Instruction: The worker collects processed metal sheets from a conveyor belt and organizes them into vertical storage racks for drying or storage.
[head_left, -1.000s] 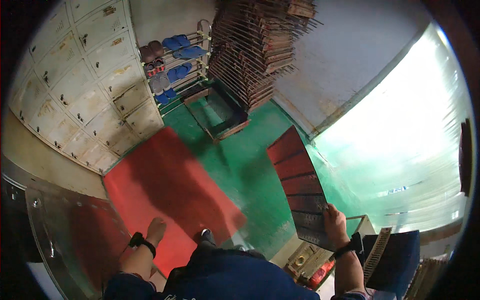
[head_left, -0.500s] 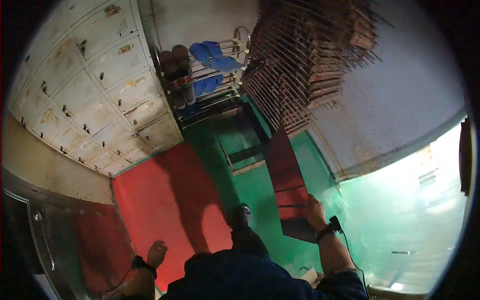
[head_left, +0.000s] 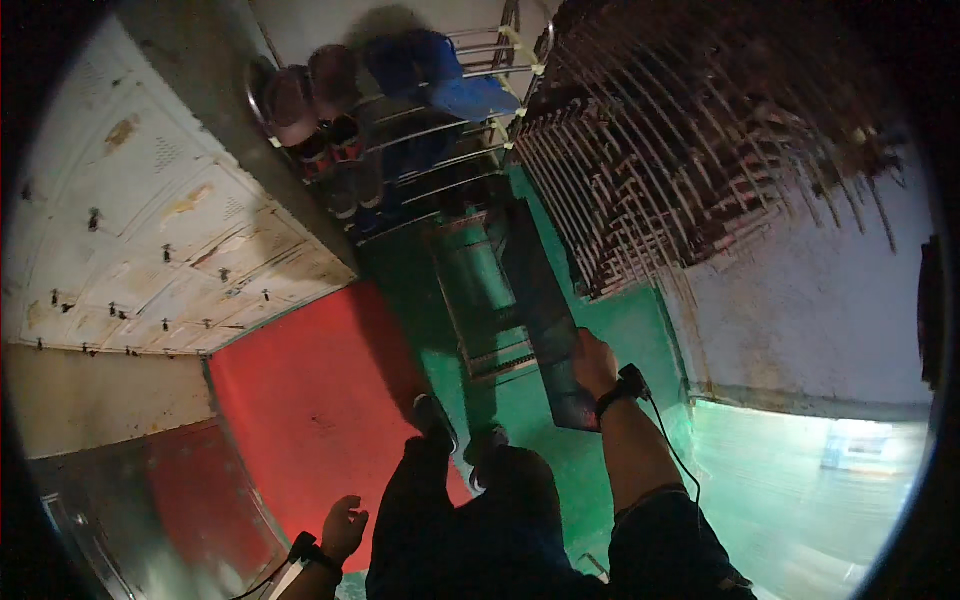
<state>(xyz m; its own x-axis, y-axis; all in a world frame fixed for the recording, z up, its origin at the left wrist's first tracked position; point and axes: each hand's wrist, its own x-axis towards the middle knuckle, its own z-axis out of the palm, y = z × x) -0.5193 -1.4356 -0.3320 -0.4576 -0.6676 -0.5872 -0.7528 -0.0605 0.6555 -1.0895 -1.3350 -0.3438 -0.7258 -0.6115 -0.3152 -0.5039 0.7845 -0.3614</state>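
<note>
Out in front of me, my right hand grips the right edge of a long, dark flat panel, with the fingers closed around it. The panel slants from beside the shoe rack down toward me; its near end is by my feet. Low on the left hangs my left hand over the red floor. It holds nothing, and its fingers are loosely bent and apart. Both wrists wear a dark strap with a cable.
Worn white lockers line the left side. Ahead stands a metal shoe rack with brown shoes and blue footwear. A rectangular frame lies on the green floor. Rusty barred racks are stacked at right.
I have stepped forward, so the rack, lockers and barred stack look nearer. The panel in my right hand has swung left and farther ahead, over beside the floor frame.
</note>
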